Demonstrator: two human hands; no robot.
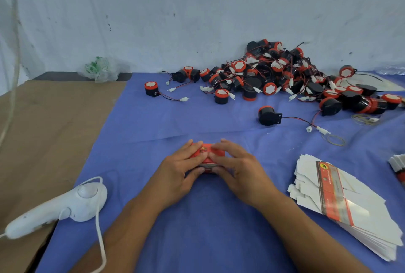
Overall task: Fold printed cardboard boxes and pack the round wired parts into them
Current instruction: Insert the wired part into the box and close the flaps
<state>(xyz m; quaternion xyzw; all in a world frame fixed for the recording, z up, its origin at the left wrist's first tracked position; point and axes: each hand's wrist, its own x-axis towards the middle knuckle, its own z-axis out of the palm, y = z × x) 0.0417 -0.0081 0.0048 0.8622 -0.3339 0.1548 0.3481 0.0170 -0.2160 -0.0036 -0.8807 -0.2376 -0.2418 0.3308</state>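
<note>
Both my left hand (183, 166) and right hand (240, 166) clasp the red printed box (206, 156) on the blue cloth (197, 218) before me. Closing step, I judge; next, tuck the flap firmly.

The box (207, 156) sits on the cloth (197, 224). Behind it to the right lies the parts pile (285, 75), with a loose part (268, 116) between them. The flat-box stack (361, 218) lies right of the box, the controller (65, 207) left.

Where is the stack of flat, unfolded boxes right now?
Head view: the stack of flat boxes lies on the blue cloth, right of the right hand, with the pile of round parts beyond it.
</note>
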